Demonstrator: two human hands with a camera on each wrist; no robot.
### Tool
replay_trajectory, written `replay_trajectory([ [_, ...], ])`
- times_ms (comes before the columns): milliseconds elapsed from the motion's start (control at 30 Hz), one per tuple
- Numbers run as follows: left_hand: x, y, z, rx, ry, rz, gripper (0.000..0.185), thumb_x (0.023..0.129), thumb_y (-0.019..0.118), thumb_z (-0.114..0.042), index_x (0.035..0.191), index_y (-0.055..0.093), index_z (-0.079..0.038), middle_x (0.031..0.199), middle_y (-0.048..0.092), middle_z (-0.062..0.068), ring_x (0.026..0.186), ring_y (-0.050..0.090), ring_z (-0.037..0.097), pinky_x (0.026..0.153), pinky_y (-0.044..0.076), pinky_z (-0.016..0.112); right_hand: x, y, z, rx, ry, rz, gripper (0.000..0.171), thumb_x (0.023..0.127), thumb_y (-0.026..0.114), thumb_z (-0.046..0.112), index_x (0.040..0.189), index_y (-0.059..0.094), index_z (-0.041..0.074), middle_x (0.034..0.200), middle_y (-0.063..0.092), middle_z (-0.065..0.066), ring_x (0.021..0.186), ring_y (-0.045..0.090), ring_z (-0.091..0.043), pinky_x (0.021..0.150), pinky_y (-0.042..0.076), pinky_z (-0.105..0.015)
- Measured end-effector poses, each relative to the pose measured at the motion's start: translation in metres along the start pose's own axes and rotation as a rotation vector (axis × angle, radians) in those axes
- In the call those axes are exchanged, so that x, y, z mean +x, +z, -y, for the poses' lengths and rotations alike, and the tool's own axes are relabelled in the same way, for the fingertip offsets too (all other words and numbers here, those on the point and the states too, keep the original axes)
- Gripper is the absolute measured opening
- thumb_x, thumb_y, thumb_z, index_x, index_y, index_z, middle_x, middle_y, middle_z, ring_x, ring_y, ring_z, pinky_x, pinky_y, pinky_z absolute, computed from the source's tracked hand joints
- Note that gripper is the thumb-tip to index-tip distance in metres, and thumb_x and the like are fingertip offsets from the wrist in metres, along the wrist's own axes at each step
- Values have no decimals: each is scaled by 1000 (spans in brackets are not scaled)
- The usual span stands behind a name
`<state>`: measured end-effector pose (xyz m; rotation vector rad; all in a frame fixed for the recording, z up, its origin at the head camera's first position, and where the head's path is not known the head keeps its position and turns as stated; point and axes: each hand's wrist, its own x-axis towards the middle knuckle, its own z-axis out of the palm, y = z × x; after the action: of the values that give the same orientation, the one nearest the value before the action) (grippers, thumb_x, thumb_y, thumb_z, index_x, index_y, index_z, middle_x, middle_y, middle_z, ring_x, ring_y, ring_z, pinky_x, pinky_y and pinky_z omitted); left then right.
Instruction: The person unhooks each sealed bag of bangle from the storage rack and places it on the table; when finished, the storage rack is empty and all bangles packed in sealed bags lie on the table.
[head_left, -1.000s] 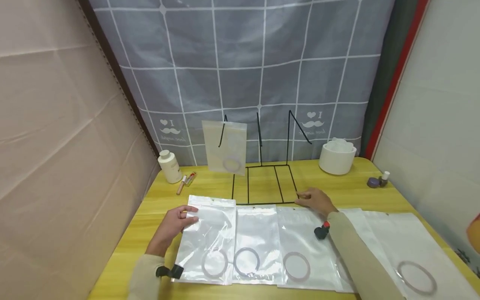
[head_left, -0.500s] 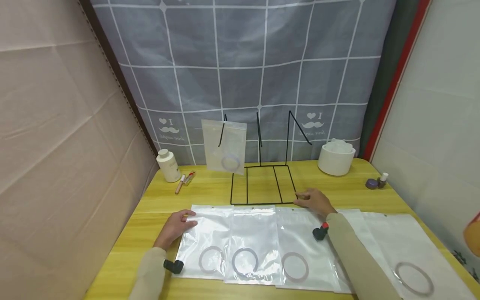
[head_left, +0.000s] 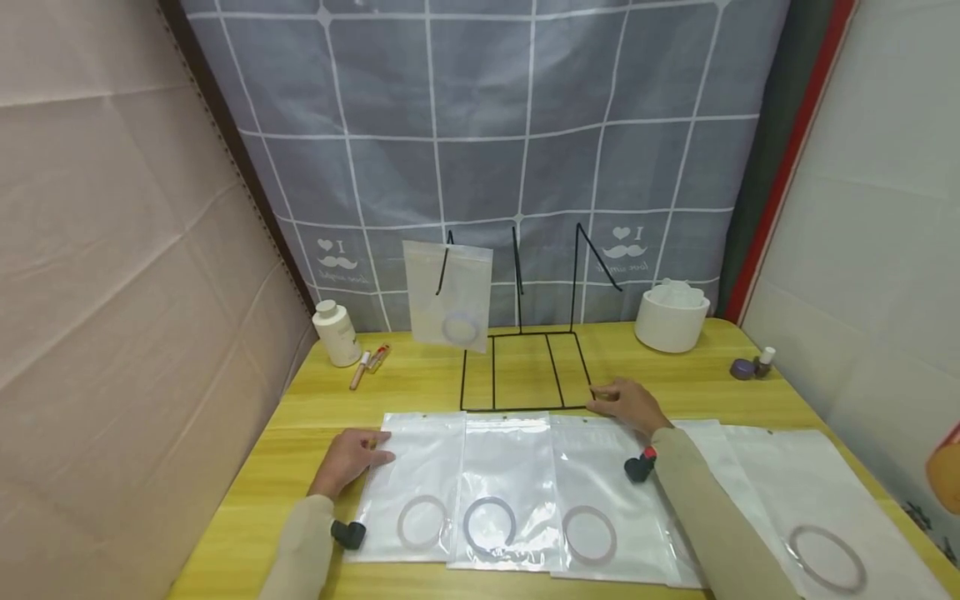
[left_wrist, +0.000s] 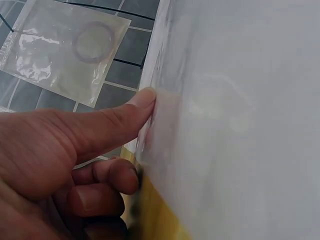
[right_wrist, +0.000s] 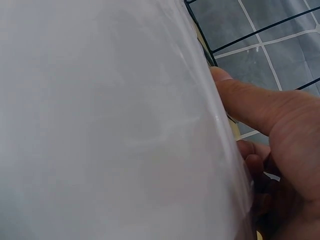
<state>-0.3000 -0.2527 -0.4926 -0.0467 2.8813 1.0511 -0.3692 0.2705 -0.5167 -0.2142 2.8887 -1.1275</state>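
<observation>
My left hand pinches the left edge of the leftmost clear zip bag. That bag lies on the table with a pale bangle inside. In the left wrist view the thumb presses the near face, and a fingertip shows faintly through the plastic. My right hand holds the front right corner of a black wire display rack; its fingertips are partly hidden. Another zip bag, also with a bangle, hangs on the rack's left hook. The middle and right hooks carry nothing.
More zip bags with bangles lie in a row to the right, partly under my right forearm. A white bottle and two small tubes stand or lie back left. A white tub and small jars are back right.
The leftmost zip bag has come down flat onto the table, its top edge level with its neighbour's. My left hand moved slightly nearer to me. My right hand stayed at the rack's corner.
</observation>
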Motion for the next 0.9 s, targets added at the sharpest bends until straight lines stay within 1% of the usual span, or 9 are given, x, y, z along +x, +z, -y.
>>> replay_trajectory([
  [67, 0, -1, 0, -2, -25, -1, 44, 79, 87, -26, 120, 76, -12, 128, 67, 17, 111, 61, 32, 98, 46, 52, 1, 1, 0, 1, 3, -4, 57, 86, 78, 47, 131, 70, 14, 106, 66, -7, 95, 60, -21, 80, 50, -42],
  [200, 1, -3, -1, -14, -26, -9, 45, 77, 88, -28, 118, 77, -12, 130, 66, 18, 113, 60, 31, 99, 45, 53, 2, 1, -1, 3, 5, -5, 57, 86, 78, 48, 131, 70, 14, 104, 66, -6, 92, 59, -20, 78, 49, -39],
  [333, 10, -3, -3, -105, -17, -25, 36, 83, 84, -30, 113, 79, -11, 92, 73, 13, 82, 62, 22, 76, 50, 39, 1, 1, 0, 9, 17, -6, 57, 85, 79, 47, 130, 70, 14, 102, 65, -5, 89, 56, -20, 74, 46, -35],
  [467, 36, -3, -14, -272, -10, -77, 31, 93, 74, -31, 112, 78, -7, 67, 60, 5, 60, 50, 16, 56, 40, 29, -2, 0, 0, 20, 32, 0, 58, 84, 80, 47, 130, 70, 14, 101, 65, -6, 88, 54, -21, 72, 44, -34],
  [567, 60, -7, -35, -386, 41, -141, 34, 96, 70, -33, 109, 76, -2, 81, 68, 6, 73, 55, 17, 64, 42, 28, -4, -1, -1, 27, 37, 7, 59, 83, 80, 49, 130, 70, 15, 104, 65, -6, 90, 55, -21, 73, 45, -34],
  [667, 82, -15, -65, -496, 96, -222, 35, 97, 69, -34, 107, 75, -1, 100, 72, 9, 91, 59, 21, 77, 45, 30, -5, -2, -2, 28, 30, 6, 59, 83, 79, 49, 130, 70, 14, 109, 65, -8, 92, 56, -21, 75, 46, -36],
  [767, 102, -28, -96, -600, 209, -279, 34, 98, 69, -31, 115, 74, -3, 118, 70, 13, 110, 58, 25, 92, 45, 37, -4, -1, -3, 32, 33, -12, 57, 83, 80, 48, 129, 71, 15, 110, 65, -8, 93, 57, -21, 75, 46, -36],
  [833, 113, -38, -111, -650, 293, -288, 35, 99, 67, -28, 122, 71, -2, 131, 65, 14, 126, 53, 26, 104, 41, 42, -3, 1, -2, 39, 33, -12, 58, 83, 80, 48, 130, 71, 14, 109, 65, -8, 93, 56, -22, 75, 46, -36],
  [900, 121, -49, -122, -692, 369, -258, 38, 100, 65, -23, 129, 66, 1, 147, 53, 13, 142, 40, 27, 114, 33, 47, -1, 5, -1, 50, 49, -14, 58, 82, 81, 48, 129, 71, 15, 107, 65, -7, 92, 56, -22, 75, 46, -36],
])
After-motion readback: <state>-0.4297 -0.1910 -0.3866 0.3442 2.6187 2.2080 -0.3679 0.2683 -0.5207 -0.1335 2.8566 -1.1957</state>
